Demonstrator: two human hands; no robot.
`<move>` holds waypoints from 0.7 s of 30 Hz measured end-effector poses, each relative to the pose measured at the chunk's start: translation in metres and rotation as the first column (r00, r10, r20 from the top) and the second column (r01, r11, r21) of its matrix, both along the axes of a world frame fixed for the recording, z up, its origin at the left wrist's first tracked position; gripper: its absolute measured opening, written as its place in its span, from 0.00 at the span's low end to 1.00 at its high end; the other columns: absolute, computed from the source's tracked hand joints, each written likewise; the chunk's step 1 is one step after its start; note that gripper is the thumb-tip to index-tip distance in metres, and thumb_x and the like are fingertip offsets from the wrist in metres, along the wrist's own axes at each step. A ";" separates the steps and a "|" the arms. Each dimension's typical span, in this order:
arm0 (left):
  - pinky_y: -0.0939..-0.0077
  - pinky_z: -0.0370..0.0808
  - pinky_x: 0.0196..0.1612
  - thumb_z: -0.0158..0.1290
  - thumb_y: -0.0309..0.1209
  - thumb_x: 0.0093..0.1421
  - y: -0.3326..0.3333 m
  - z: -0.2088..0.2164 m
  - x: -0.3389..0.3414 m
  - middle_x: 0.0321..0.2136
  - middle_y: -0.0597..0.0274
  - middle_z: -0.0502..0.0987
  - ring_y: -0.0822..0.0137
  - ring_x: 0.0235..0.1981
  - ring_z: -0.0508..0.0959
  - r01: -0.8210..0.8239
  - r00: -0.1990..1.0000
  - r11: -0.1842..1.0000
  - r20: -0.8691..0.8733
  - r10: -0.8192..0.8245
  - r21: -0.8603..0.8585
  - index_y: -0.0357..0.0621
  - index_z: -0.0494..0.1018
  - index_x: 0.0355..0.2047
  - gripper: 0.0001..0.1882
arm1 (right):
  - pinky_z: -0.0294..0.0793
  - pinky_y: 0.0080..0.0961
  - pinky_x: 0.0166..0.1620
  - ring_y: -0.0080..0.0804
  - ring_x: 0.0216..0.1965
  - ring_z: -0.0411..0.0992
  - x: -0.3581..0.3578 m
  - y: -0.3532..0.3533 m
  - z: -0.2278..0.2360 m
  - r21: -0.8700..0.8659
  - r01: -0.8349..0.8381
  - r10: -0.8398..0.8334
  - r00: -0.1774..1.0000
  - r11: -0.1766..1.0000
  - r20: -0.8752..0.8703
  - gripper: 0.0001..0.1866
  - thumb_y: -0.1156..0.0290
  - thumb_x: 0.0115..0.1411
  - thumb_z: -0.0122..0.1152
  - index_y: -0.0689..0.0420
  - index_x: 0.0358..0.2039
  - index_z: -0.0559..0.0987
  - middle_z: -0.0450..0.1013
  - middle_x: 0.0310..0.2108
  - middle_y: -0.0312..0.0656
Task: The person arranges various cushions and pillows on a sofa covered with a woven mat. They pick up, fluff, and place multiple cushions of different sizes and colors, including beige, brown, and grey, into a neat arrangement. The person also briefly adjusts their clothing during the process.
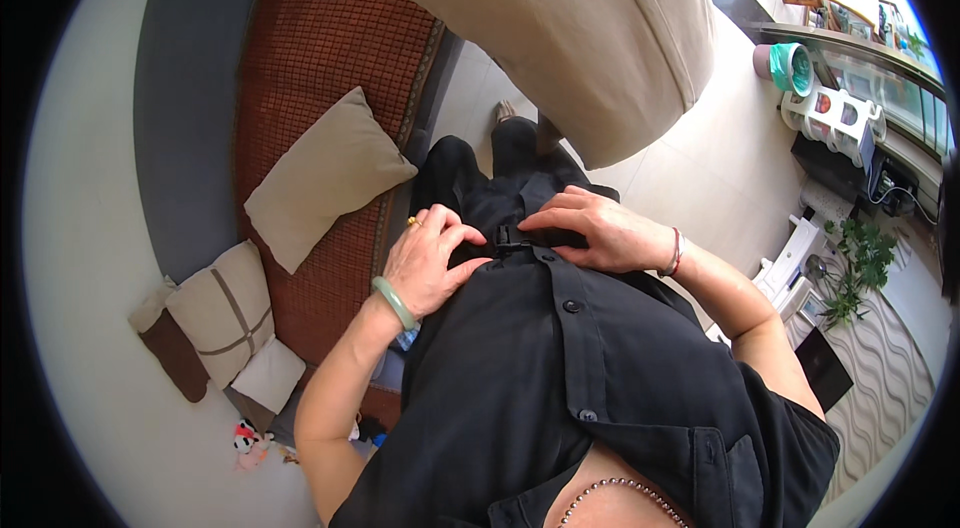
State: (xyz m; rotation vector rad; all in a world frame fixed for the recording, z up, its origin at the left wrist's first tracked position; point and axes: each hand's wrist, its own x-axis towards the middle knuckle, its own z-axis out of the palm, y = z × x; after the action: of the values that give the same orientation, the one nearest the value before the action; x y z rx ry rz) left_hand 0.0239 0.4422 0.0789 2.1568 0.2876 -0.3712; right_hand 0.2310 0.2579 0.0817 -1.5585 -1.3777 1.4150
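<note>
The black buckle [507, 240] sits at the person's waist, over the lower front of the black shirt [480, 368], between the 2 hands. The left hand [428, 258] is curled beside it, thumb and fingers parted; the right hand [605, 231] is bent on the other side, fingertips near the buckle. Whether either grips the belt cannot be told, nor whether the buckle is joined. To handle it well, the person should keep both halves in 1 line, hold the strap flat and untwisted, and keep shirt cloth and the nearby button [548, 255] clear.
</note>
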 end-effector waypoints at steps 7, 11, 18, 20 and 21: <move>0.67 0.74 0.37 0.57 0.27 0.54 0.016 -0.003 -0.005 0.35 0.58 0.74 0.57 0.35 0.76 0.078 0.993 0.980 -0.076 -0.093 -0.184 0.44 0.74 0.38 0.09 | 0.69 0.32 0.49 0.41 0.43 0.67 -0.002 -0.001 -0.004 0.129 -0.035 0.024 0.996 0.991 0.086 0.25 0.76 0.51 0.61 0.56 0.52 0.73 0.71 0.41 0.45; 0.68 0.75 0.32 0.56 0.29 0.56 0.015 -0.005 -0.025 0.26 0.59 0.77 0.57 0.28 0.78 0.072 0.989 0.995 0.132 -0.063 -0.066 0.45 0.75 0.37 0.08 | 0.70 0.32 0.48 0.40 0.43 0.67 -0.003 -0.002 -0.002 0.147 -0.055 0.037 0.992 0.988 0.123 0.26 0.81 0.51 0.58 0.57 0.53 0.73 0.70 0.44 0.44; 0.66 0.75 0.35 0.55 0.29 0.58 0.003 -0.005 -0.038 0.30 0.55 0.79 0.55 0.30 0.79 -0.164 0.982 0.932 -0.139 0.125 -0.323 0.53 0.72 0.50 0.18 | 0.69 0.31 0.48 0.39 0.43 0.66 0.004 -0.013 -0.008 0.193 -0.105 0.071 0.982 0.976 0.175 0.24 0.79 0.54 0.54 0.56 0.53 0.73 0.70 0.44 0.44; 0.66 0.75 0.36 0.55 0.28 0.58 0.004 0.002 -0.031 0.30 0.55 0.79 0.55 0.31 0.79 -0.123 0.986 0.947 -0.142 0.084 -0.296 0.55 0.69 0.54 0.22 | 0.70 0.31 0.49 0.39 0.44 0.66 0.004 -0.015 -0.008 0.196 -0.093 0.061 0.984 0.976 0.166 0.23 0.79 0.54 0.53 0.56 0.53 0.73 0.71 0.44 0.44; 0.66 0.75 0.37 0.54 0.28 0.59 0.005 0.005 -0.027 0.30 0.55 0.79 0.55 0.31 0.79 -0.100 0.988 0.954 -0.145 0.061 -0.284 0.56 0.68 0.57 0.24 | 0.70 0.31 0.49 0.39 0.44 0.67 0.004 -0.015 -0.007 0.195 -0.085 0.054 0.986 0.977 0.160 0.23 0.78 0.55 0.54 0.57 0.53 0.73 0.71 0.44 0.44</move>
State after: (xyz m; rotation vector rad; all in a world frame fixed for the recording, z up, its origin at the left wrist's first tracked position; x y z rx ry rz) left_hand -0.0036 0.4471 0.0841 1.8291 0.3728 -0.4827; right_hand 0.2346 0.2427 0.0742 -1.5254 -1.6279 1.1720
